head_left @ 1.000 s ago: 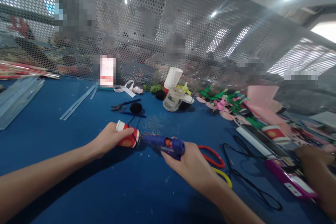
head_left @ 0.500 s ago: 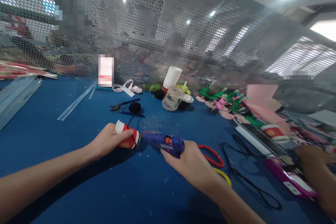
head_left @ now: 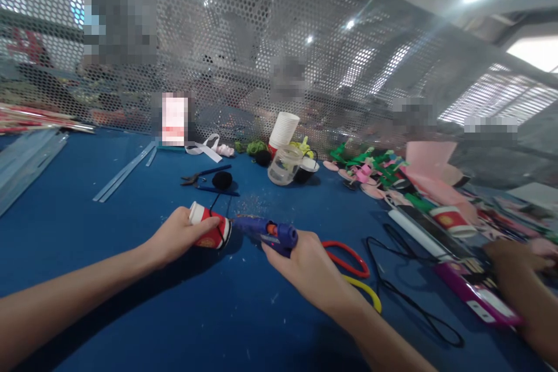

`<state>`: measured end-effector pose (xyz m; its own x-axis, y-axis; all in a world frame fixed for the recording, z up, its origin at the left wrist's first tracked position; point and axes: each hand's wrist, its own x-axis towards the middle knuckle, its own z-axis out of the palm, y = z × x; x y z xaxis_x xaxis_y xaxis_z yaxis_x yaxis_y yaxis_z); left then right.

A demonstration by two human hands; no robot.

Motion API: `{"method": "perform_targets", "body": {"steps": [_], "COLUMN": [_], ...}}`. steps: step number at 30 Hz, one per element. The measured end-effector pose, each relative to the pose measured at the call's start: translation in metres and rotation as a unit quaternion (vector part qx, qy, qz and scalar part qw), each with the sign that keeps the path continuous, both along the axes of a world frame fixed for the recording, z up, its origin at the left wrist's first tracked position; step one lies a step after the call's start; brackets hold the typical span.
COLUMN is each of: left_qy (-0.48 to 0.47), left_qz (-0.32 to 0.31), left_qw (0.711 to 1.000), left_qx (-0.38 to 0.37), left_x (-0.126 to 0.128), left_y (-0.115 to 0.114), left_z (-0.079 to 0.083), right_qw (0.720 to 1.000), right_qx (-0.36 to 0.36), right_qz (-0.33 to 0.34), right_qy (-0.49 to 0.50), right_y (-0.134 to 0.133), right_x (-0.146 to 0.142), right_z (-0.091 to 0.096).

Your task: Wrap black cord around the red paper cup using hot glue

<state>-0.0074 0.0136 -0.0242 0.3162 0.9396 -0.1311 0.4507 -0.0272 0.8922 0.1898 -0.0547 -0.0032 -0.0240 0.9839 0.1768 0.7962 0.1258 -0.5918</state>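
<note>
Over the blue table (head_left: 261, 331), gripped a glue gun (head_left: 261, 229) in the right hand (head_left: 311, 264), nozzle (head_left: 238, 221) close to the base of a paper cup (head_left: 213, 237) held sideways in the left hand (head_left: 178, 235). Probably needed a steady cup and thin, even gluing along the black yarn (head_left: 213, 202). Could not read the cup's print (head_left: 206, 242).

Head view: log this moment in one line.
left hand: holds red paper cup, sideways | right hand: holds blue glue gun, nozzle close to cup's end | beyond cup: black yarn ball, pliers
</note>
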Motion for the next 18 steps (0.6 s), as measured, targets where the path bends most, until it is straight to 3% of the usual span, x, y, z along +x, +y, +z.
{"method": "perform_targets", "body": {"steps": [18], "left_qy": [0.014], "left_qz": [0.005], "left_qw": [1.0], "left_qx": [0.008], "left_x": [0.003], "left_y": [-0.003], "left_z": [0.009], "right_qw": [0.999], "right_qx": [0.006], "right_qz": [0.038], "right_qy": [-0.017], "right_y": [-0.009], "right_x": [0.0], "right_z": [0.007]}}
